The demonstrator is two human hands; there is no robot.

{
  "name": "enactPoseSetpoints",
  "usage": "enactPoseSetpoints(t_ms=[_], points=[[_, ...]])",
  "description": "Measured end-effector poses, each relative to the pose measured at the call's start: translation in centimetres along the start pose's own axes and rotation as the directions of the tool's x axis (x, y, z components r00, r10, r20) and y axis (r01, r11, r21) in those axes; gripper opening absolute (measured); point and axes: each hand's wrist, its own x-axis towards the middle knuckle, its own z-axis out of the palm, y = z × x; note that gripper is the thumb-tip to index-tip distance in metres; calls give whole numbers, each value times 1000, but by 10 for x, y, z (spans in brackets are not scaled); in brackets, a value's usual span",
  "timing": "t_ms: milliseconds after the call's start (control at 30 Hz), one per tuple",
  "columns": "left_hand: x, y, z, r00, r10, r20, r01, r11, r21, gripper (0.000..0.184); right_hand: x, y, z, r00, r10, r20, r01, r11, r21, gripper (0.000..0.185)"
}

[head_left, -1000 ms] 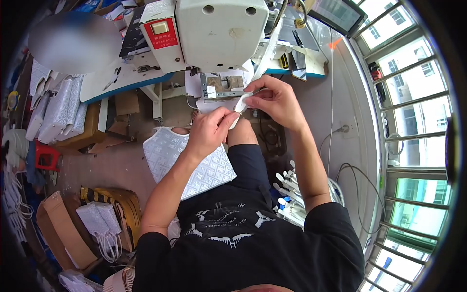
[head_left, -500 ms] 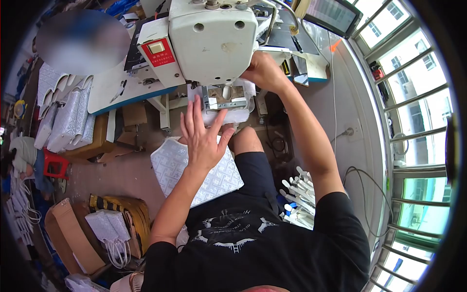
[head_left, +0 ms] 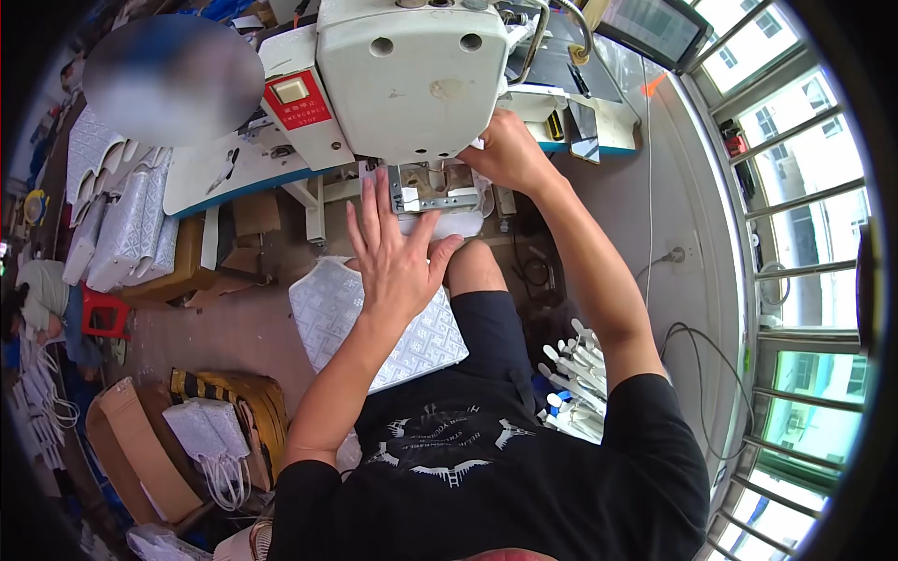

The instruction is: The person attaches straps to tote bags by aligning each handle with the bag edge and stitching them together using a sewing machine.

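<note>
My left hand point(head_left: 393, 262) lies with its fingers spread at the left and front edge of the metal clamp frame point(head_left: 436, 200) under the sewing machine head point(head_left: 407, 79). My right hand point(head_left: 510, 154) is at the right of the machine head, fingers curled; a bit of something white shows by the fingertips, too small to make out. White material point(head_left: 458, 224) sticks out below the clamp frame. A silver patterned piece point(head_left: 374, 323) rests on my lap.
Patterned bags point(head_left: 131, 224) are stacked at the left beside the white table point(head_left: 201, 187). White straps point(head_left: 575, 379) stand in a bundle by my right side. An open carton point(head_left: 140, 449) and more bags point(head_left: 208, 435) sit at lower left. A phone point(head_left: 583, 131) lies back right.
From holding a white strap together above my lap, my hands have parted. The left went flat beside the clamp frame, the right up beside the machine head. In the last half second they barely moved.
</note>
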Motion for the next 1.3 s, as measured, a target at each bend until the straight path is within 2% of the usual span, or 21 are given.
enactPoseSetpoints(t_ms=[67, 167, 200, 300, 333, 433, 467, 567, 733, 867, 933, 967, 1067, 1100, 1200, 1300], points=[[2, 2, 1, 1000, -4, 12, 4, 1000, -1, 47, -4, 3, -3, 1000, 14, -4, -14, 1000, 6, 17], [6, 6, 5, 1000, 1, -6, -1, 1000, 22, 48, 1, -4, -9, 986, 64, 151, -76, 994, 82, 29], [7, 7, 6, 1000, -2, -15, 2, 999, 37, 49, -1, -4, -9, 986, 78, 145, -90, 993, 81, 29], [12, 6, 8, 1000, 18, -3, -18, 998, 57, 50, -1, -2, -6, 998, -18, 52, 15, 997, 73, 15], [12, 5, 9, 1000, 21, -1, -21, 997, 69, 51, -1, -2, -4, 999, -14, 52, 10, 997, 76, 15], [10, 4, 12, 999, 37, -8, -36, 996, 77, 51, 1, 1, -3, 978, -199, -60, 190, 973, -130, 26], [10, 3, 12, 999, 45, -15, -44, 995, 85, 51, 0, 3, -1, 978, -199, -62, 189, 973, -131, 26], [11, 7, 11, 999, 45, -10, -43, 993, 107, 51, -11, 3, 9, 994, -95, -54, 96, 995, 27, 26], [15, 7, 9, 1000, 26, 2, -26, 994, 108, 51, -19, -5, 7, 988, -111, -107, 121, 988, 100, 15], [15, 8, 5, 999, 35, -14, -33, 994, 106, 50, -31, -3, -5, 986, -124, -107, 133, 988, 77, 19], [16, 5, 4, 999, 26, -31, -23, 996, 90, 49, -54, 6, -20, 992, -87, -92, 85, 996, -24, 38], [14, 4, 4, 999, 28, -23, -26, 997, 70, 48, -57, 12, -26, 992, -101, -77, 100, 995, -22, 38], [11, 5, 4, 1000, 25, -12, -25, 999, 39, 46, -73, 22, -36, 932, -90, 352, 135, 985, -105, 48], [11, 5, 3, 999, 28, -14, -28, 999, 28, 46, -71, 24, -36, 932, -85, 352, 128, 987, -100, 48], [10, 3, 4, 999, 35, -14, -35, 999, 4, 44, -50, 35, -42, 781, -113, 615, 299, 931, -209, 53], [8, 1, 5, 1000, 20, -16, -21, 999, -25, 44, -46, 42, -31, 775, -87, 626, 322, 907, -272, 55]])
